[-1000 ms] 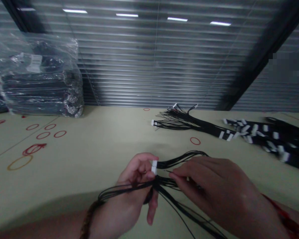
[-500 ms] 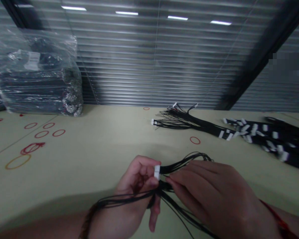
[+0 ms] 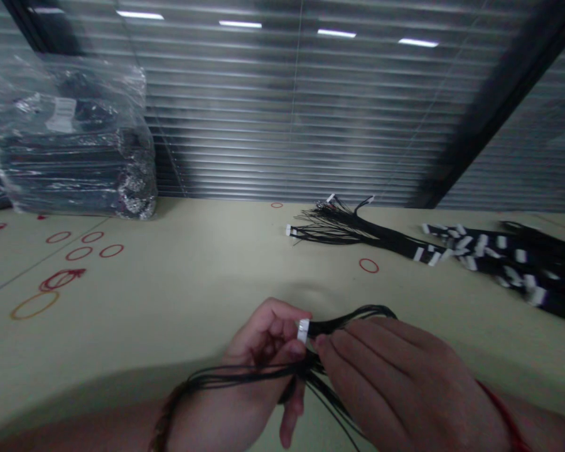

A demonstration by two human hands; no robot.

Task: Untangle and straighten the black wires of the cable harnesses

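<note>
Between thumb and forefinger, my left hand [image 3: 263, 364] pinches a small white connector [image 3: 303, 330] near the front of the table. Thin black wires [image 3: 343, 320] run from the connector to the right in a loop. More black wires [image 3: 245, 376] cross over my left hand and wrist, and others trail down to the lower right. My right hand [image 3: 400, 376] is closed, its fingertips pinched just right of the connector, on or beside a wire. The back of that hand hides most of what the fingertips hold.
A wire harness [image 3: 367, 232] with white connectors lies at the back centre. Beyond it is a pile of labelled black harnesses [image 3: 503, 257]. A clear bag [image 3: 75, 157] of black cables stands at back left. Red rubber bands [image 3: 79, 253] lie scattered on the table [image 3: 179, 263].
Both hands have shifted slightly, the connector a little right and down. My right fingertips have come closer to the connector, and the wire between them no longer shows.
</note>
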